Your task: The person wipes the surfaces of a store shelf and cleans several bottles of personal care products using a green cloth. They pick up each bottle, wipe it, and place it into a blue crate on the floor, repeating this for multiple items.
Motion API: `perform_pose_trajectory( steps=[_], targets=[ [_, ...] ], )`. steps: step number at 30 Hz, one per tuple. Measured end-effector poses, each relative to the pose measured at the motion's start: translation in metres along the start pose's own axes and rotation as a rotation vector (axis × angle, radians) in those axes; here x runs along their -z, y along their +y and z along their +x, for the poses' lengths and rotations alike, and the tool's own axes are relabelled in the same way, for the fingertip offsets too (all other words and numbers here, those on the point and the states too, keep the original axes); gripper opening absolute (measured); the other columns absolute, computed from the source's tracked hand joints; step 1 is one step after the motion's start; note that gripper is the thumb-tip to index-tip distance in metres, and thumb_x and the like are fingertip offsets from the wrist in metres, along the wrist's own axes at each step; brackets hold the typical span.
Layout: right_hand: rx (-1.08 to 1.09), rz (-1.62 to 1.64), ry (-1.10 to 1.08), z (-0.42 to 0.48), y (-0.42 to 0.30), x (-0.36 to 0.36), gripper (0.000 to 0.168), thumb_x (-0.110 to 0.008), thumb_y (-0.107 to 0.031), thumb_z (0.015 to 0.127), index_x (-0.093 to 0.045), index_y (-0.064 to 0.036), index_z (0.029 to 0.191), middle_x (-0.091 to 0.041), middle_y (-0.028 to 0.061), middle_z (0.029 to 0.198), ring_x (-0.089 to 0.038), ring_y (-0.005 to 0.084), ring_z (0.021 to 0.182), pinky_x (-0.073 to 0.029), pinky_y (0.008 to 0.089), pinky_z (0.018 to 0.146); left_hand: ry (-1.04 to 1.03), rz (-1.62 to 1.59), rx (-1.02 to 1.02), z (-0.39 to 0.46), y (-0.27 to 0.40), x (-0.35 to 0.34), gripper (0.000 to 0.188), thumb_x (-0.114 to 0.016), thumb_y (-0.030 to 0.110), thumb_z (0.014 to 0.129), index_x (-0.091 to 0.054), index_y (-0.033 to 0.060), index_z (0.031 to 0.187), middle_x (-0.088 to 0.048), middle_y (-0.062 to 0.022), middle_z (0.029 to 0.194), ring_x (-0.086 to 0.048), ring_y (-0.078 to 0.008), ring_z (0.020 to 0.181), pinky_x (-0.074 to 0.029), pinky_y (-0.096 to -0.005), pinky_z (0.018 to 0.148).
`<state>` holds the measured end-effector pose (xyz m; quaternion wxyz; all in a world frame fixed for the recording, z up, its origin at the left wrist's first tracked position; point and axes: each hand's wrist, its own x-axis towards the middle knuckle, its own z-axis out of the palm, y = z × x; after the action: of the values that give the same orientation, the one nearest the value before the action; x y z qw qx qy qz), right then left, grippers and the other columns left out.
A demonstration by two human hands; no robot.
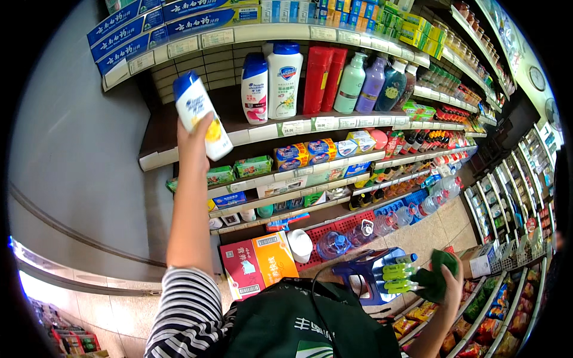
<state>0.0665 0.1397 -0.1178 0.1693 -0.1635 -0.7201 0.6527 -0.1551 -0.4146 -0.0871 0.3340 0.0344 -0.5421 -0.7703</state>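
My left hand (pixel 193 138) grips a white shampoo bottle (pixel 202 117) with a blue cap and a yellow print, tilted in front of the shelf's left end. In my right hand (pixel 451 282) is a bunched dark green cloth (pixel 436 277), held low at the right. On the shelf board (pixel 264 129) stand another blue-capped shampoo bottle (pixel 255 89), a larger white Safeguard bottle (pixel 285 80), red bottles (pixel 318 80) and several pump bottles (pixel 351 85). Below the cloth hand's left side, a blue plastic basket or stool (pixel 365 273) carries upright green-yellow bottles (pixel 396 277).
Toothpaste boxes (pixel 130 40) fill the shelf above. Soap packs (pixel 255 165) line the shelf below. A red and orange carton (pixel 259 264), a white jug (pixel 300 245) and large water bottles (pixel 333 244) stand low down. Snack racks (pixel 488 313) are at the right; a grey panel (pixel 80 156) bounds the left.
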Motion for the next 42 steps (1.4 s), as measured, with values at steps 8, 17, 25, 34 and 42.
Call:
perform_pose_trajectory(
  steps=[8, 17, 25, 34, 42],
  targets=[
    [-0.180, 0.566, -0.172, 0.039, 0.015, -0.097, 0.032, -0.046, -0.016, 0.090, -0.046, 0.000, 0.117, -0.052, 0.0130, 0.114, -0.055, 0.0253, 0.098, -0.048, 0.0376, 0.081, -0.261, -0.784, 0.864, -0.155, -0.042, -0.029, 0.046, -0.041, 0.033, 0.089, -0.039, -0.0006, 0.120, -0.056, -0.0193, 0.108, -0.057, -0.0289, 0.094, -0.046, -0.0434, 0.084],
    [1.027, -0.599, -0.929, -0.030, -0.011, -0.219, 0.056, -0.062, -0.015, 0.071, -0.046, -0.012, 0.125, -0.027, 0.0191, 0.138, -0.017, 0.0486, 0.127, -0.019, 0.0540, 0.103, -0.503, -0.977, 1.000, -0.226, -0.100, -0.077, 0.067, -0.037, 0.060, 0.084, -0.041, 0.0075, 0.127, -0.051, -0.0149, 0.119, -0.051, -0.0302, 0.105, -0.040, -0.0461, 0.091],
    [0.896, -0.428, -0.790, -0.011, -0.009, -0.225, 0.069, -0.059, -0.011, 0.072, -0.031, -0.015, 0.135, -0.017, 0.0228, 0.140, -0.011, 0.0540, 0.125, -0.017, 0.0583, 0.101, -0.478, -0.415, 0.698, -0.257, -0.049, -0.105, 0.049, -0.040, 0.040, 0.092, -0.032, 0.0127, 0.132, -0.041, -0.0045, 0.130, -0.041, -0.0176, 0.119, -0.036, -0.0346, 0.097],
    [1.083, -0.421, -0.510, 0.042, -0.042, -0.223, 0.040, -0.062, -0.013, 0.070, -0.053, -0.007, 0.108, -0.045, 0.0176, 0.113, -0.042, 0.0388, 0.105, -0.037, 0.0467, 0.088, -0.642, -0.376, 0.643, -0.274, -0.051, -0.114, 0.050, -0.037, 0.026, 0.094, -0.020, 0.0090, 0.137, -0.040, -0.0094, 0.128, -0.044, -0.0199, 0.114, -0.040, -0.0332, 0.091],
    [-0.183, 0.989, -0.845, 0.074, -0.034, -0.211, 0.040, -0.037, -0.033, 0.092, -0.050, -0.003, 0.115, -0.056, 0.0112, 0.112, -0.056, 0.0233, 0.098, -0.045, 0.0351, 0.086, -0.776, -0.502, 0.913, -0.265, -0.043, -0.113, 0.049, -0.043, 0.034, 0.090, -0.033, 0.0039, 0.128, -0.056, -0.0201, 0.105, -0.061, -0.0299, 0.084, -0.052, -0.0408, 0.071]
  ],
)
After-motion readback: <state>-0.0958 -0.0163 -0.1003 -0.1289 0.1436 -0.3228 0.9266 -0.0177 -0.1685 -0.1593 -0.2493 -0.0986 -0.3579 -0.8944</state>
